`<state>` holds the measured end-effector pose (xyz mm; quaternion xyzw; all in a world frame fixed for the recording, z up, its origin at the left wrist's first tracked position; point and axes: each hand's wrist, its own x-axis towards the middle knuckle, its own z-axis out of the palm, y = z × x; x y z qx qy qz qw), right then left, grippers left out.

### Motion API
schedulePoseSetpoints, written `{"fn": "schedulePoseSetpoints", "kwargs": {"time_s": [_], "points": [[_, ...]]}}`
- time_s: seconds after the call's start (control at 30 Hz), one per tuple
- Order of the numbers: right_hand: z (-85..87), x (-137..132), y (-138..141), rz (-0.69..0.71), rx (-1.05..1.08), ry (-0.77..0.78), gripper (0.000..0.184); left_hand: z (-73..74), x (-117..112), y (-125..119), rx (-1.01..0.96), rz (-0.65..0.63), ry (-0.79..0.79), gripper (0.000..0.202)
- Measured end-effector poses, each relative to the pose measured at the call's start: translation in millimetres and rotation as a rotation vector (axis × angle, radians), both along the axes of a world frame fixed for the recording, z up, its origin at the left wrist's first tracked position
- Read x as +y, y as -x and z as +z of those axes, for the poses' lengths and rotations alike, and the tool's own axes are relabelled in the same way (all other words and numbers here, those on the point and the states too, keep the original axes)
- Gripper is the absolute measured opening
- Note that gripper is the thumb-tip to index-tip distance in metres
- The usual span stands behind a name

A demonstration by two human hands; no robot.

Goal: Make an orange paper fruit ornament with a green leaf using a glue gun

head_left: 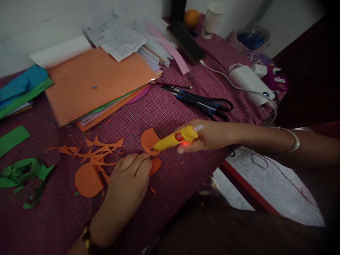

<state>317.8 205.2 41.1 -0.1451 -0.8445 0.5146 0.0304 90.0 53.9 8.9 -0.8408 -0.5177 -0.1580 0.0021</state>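
Note:
My right hand is wrapped round a yellow glue gun with a white glue stick poking out of its back and a red light glowing beneath. The gun's nozzle meets the lower part of a rounded orange paper piece. My left hand lies at that piece's lower edge, fingers bent and pressed together. Another orange piece shows partly from beneath those fingers. Left of this hand lies a larger rounded orange cutout, next to a heap of orange paper scraps.
Scissors lie beyond my right hand. A stack of coloured paper is at the back, green scraps at the left. A phone on a white cable, a power bank, a paper cup and an orange fruit stand farther back.

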Motion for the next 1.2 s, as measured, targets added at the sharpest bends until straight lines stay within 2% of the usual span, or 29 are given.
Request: {"fn": "schedulePoseSetpoints", "kwargs": {"time_s": [0.17,0.27,0.5,0.67,0.73,0.8,0.87,0.93,1.0,1.1,1.2], "points": [[-5.4,2,12,-0.122,-0.018,-0.098,0.031,-2.2,0,1,0.008,-0.004,-0.01,0.015],[-8.0,8,14,-0.131,0.009,-0.083,0.031,-2.7,0,2,0.002,-0.003,0.002,0.013],[-6.1,8,-8,-0.155,-0.005,-0.117,0.036,1.0,0,3,-0.029,0.01,0.046,0.012],[9.0,-4,-16,-0.048,0.017,0.012,0.025,-0.1,2,4,-0.116,0.03,0.083,0.011],[11.7,-5,-17,-0.092,-0.007,0.086,0.024,0.7,3,7,-0.211,0.046,0.127,0.01],[10.1,-5,-18,-0.234,-0.095,0.163,0.03,4.7,4,10,-0.365,0.114,0.187,0.009],[5.4,-4,-16,-0.361,-0.126,0.171,0.035,12.3,6,12,-0.532,0.313,0.232,0.009],[-0.1,-3,-13,-0.421,-0.065,0.026,0.032,21.3,7,13,-0.768,0.565,0.243,0.013],[-4.4,-2,-8,-0.448,-0.032,-0.239,0.031,28.4,10,12,-1.114,0.713,0.291,0.018],[-8.4,0,-2,-0.454,-0.167,-0.617,0.036,31.4,14,10,-1.582,0.716,0.481,0.025],[-13.0,4,3,-0.425,-0.323,-0.821,0.045,28.4,16,11,-1.776,0.721,0.688,0.031]]}}
